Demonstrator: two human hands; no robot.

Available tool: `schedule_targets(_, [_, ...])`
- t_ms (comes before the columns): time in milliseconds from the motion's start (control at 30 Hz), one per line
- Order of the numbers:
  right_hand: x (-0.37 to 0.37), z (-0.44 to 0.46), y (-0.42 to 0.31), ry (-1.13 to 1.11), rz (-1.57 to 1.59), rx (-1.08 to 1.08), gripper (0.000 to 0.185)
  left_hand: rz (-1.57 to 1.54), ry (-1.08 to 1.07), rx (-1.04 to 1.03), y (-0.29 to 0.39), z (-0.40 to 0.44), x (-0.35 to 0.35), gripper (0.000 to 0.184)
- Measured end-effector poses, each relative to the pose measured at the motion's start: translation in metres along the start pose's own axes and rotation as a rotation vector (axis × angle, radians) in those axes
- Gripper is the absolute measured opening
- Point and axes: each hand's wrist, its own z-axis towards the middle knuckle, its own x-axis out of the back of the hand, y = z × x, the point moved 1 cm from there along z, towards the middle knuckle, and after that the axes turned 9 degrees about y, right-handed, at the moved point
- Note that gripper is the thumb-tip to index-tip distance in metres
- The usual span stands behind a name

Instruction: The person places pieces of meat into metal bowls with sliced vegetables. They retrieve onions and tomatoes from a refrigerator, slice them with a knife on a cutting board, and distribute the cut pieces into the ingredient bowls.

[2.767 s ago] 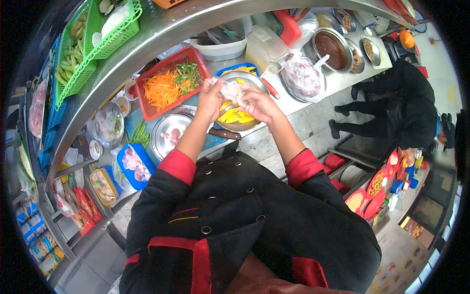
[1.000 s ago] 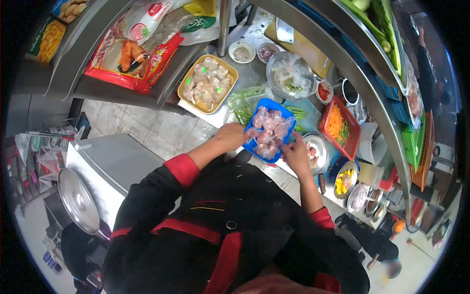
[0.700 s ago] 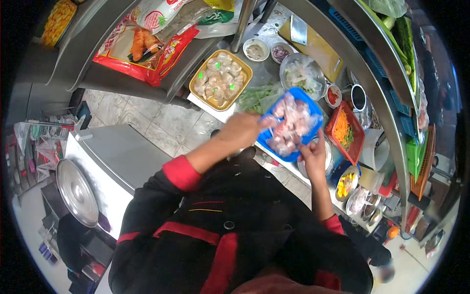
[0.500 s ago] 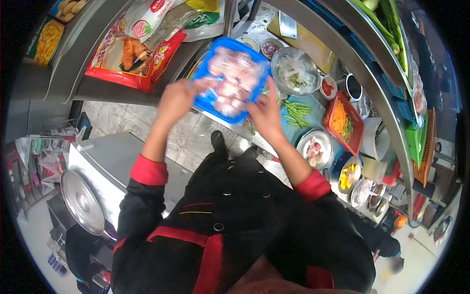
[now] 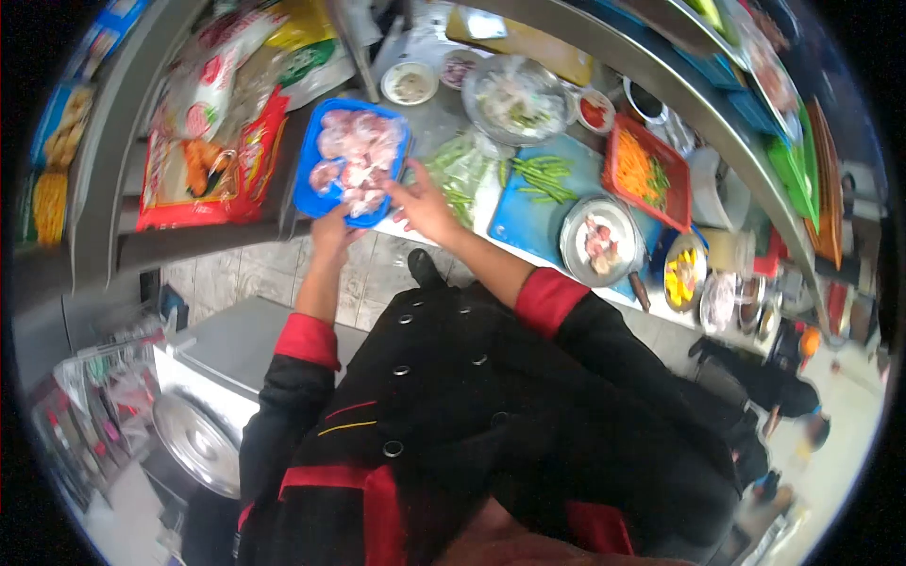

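Note:
A blue tray (image 5: 308, 179) of raw, pale pink meat pieces (image 5: 359, 151) is at the left end of the counter, with what looks like clear film over it. My left hand (image 5: 332, 234) grips its near edge, fingers partly hidden beneath. Beside the tray's near right corner is my right hand (image 5: 422, 203), fingers apart and fingertips at the rim; whether they press on it I cannot tell. Right of the tray lies a clear plastic bag of green vegetables (image 5: 460, 174). Green beans (image 5: 545, 177) lie on a blue cutting board (image 5: 514, 215).
A metal bowl (image 5: 479, 118) with plastic and greens, a red basket (image 5: 681, 203) of shredded carrot, and a plate (image 5: 578, 253) of meat pieces crowd the counter. Food packets (image 5: 212, 174) fill the left shelf. A metal shelf edge (image 5: 651, 80) arches overhead. Another person (image 5: 788, 387) is at far right.
The blue tray has moved left and come down from in front of me to the counter's left end. My right hand has shifted left with it, its fingers off their earlier side grip.

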Motion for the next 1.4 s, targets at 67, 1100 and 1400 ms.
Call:
schedule_targets(67, [0.000, -0.001, 0.001, 0.023, 0.016, 0.011, 0.087, 0.034, 0.019, 0.045, 0.008, 0.002, -0.003, 0.026])
schedule_targets(1100, [-0.038, 0.062, -0.011, -0.183, -1.524, 0.680, 0.074, -0.011, 0.095, -0.179, 0.139, -0.137, 0.068, 0.016])
schedule_targets(1400, [-0.036, 0.105, -0.007, -0.527, -1.455, 0.674, 0.066, -0.128, 0.109, -0.117, 0.115, -0.159, 0.083, 0.015])
